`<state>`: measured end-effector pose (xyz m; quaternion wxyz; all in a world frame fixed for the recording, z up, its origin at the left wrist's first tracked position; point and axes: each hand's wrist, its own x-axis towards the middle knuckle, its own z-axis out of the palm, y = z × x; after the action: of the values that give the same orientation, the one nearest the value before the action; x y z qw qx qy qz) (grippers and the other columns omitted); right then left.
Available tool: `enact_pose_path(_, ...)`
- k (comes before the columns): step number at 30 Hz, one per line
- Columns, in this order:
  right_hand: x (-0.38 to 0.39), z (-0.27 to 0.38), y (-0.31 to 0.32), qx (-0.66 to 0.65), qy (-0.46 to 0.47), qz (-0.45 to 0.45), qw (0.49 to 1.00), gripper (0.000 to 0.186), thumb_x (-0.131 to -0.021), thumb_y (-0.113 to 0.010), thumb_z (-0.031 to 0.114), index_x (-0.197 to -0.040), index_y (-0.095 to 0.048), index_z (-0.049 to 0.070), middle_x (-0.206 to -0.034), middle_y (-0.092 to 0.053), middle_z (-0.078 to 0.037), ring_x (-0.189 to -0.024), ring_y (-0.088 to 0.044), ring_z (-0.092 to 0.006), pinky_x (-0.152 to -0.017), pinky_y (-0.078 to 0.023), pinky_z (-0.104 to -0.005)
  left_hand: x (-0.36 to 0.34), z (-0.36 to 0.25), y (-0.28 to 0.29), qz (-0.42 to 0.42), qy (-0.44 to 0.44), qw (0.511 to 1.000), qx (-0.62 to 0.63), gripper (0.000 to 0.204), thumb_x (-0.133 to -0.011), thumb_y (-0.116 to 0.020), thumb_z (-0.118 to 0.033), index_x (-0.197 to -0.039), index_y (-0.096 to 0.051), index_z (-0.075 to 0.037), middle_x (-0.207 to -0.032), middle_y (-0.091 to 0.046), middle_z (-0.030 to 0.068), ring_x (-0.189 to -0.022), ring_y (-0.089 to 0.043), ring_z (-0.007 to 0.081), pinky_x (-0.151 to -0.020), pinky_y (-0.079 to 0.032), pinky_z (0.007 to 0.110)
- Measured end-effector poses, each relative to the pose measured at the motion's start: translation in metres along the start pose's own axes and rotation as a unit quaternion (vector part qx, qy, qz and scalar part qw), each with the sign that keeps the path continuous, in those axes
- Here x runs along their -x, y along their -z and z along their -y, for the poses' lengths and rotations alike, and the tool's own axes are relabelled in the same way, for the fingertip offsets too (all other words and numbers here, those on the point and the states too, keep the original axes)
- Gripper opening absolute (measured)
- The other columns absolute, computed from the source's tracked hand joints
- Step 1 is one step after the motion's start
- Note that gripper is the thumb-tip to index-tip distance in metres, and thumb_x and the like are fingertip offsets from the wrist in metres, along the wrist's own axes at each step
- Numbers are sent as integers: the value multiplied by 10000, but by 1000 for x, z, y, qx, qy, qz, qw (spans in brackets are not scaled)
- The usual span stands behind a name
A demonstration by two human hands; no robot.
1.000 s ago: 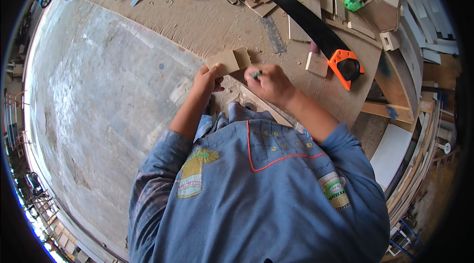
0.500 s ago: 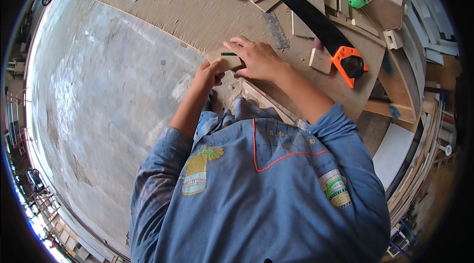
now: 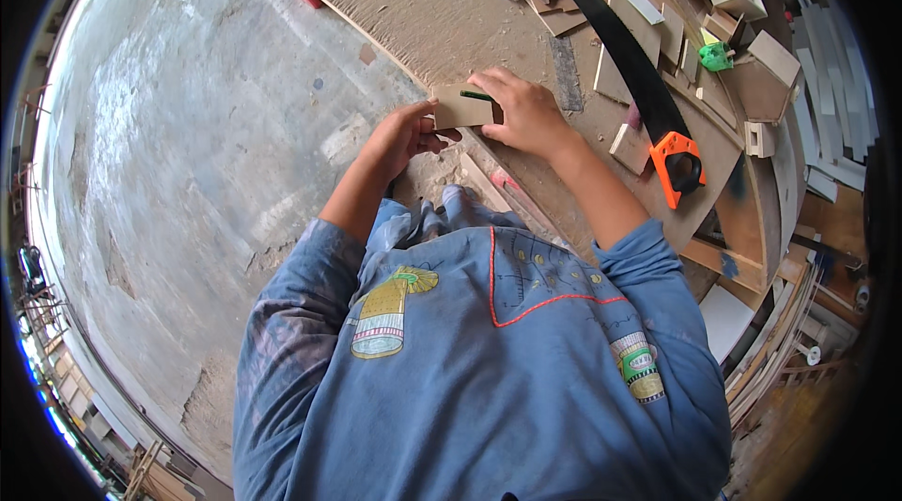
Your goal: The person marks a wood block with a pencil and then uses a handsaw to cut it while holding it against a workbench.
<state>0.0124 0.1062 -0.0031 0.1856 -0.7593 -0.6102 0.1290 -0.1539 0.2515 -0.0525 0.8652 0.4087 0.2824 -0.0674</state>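
Note:
A small, flat, light-brown wooden block [image 3: 458, 113] is held up in front of me, near the corner of the board. My left hand [image 3: 402, 138] grips its left end, thumb on the face and fingers curled beneath. At its right end is my right hand [image 3: 528, 117], thumb and fingers bent round the edge. A slim dark green pencil [image 3: 476, 96] sticks out of the right hand and lies across the block's upper face. Whether its tip touches the wood I cannot make out.
A handsaw with an orange handle [image 3: 669, 172] lies on the brown board [image 3: 404, 7] to the right, near a short wood piece [image 3: 629, 148]. Offcuts [image 3: 625, 50] are heaped at the far right, with a crumpled green thing [image 3: 716, 56]. Grey floor [image 3: 225, 144] spreads left.
The view has shifted, so the board and saw sit differently in the picture. Both hands still hold the block, which now shows more of its face; the pencil slants slightly.

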Motion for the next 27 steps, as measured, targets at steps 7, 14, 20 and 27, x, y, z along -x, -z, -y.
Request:
enact_pose_path(7, 0, 2, 2, 5, 1, -7, 1000, 609, -647, -793, 207, -1186, -525, 112, -1113, -563, -75, -955, -623, -290, -787, -519, -397, -2, 1, -9, -28, -42, 997, -61, 406, -955, -496, -360, -1094, -577, 13, -864, -671, 131, -667, -602, 141, -645, -485, 263)
enact_pose_path(14, -3, 6, 2, -2, -34, 3, 999, 590, -617, -780, 184, -1146, -538, 92, -1061, -574, -76, -915, -624, -297, -760, -522, -401, -5, 4, -14, -43, -68, 994, -71, 364, -953, -523, -343, -1040, -587, 4, -826, -664, 113, -648, -609, 140, -615, -493, 253)
enact_pose_path(20, -11, 10, -3, 25, -55, 22, 998, 555, -581, -785, 226, -1081, -574, 103, -992, -559, -81, -888, -627, -296, -747, -523, -400, -7, 7, -14, -60, -70, 993, -73, 353, -951, -522, -337, -1029, -588, 1, -820, -665, 111, -703, -639, 162, -656, -503, 261)
enact_pose_path(27, -10, 7, -3, 10, -50, -20, 998, 518, -601, -809, 289, -1024, -585, 93, -1048, -569, -84, -861, -630, -287, -743, -527, -395, -9, 6, -16, -85, -65, 987, -119, 361, -947, -504, -364, -1029, -585, -21, -859, -686, 101, -770, -665, 178, -763, -500, 285)
